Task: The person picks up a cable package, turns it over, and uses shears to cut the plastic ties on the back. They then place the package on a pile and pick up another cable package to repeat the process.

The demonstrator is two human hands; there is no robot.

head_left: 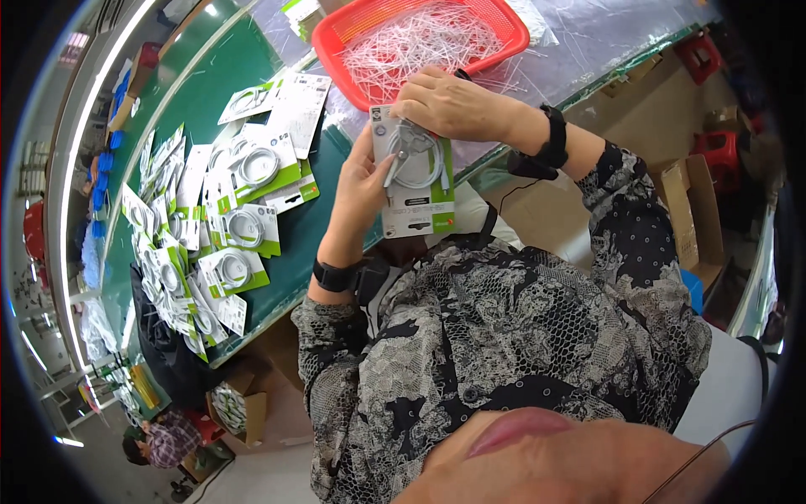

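My left hand (357, 186) grips the left edge of a white and green card (416, 210) carrying a coiled white cable, its thumb lying over the coil. Over the card's upper edge, my right hand (449, 105) has its fingers curled together. What those fingertips hold, if anything, is hidden. Just beyond that hand stands a red plastic basket (329, 63), filled with thin white plastic strips (424, 42) that look like ties. To the left, a loose pile of similar carded cables (243, 227) covers part of the green table.
The green tabletop (281, 281) has its near edge in front of me. A small green and white box (304, 18) stands left of the basket. Cardboard boxes (684, 210) and a red stool (718, 160) are at the right. Another person (170, 439) sits at the lower left.
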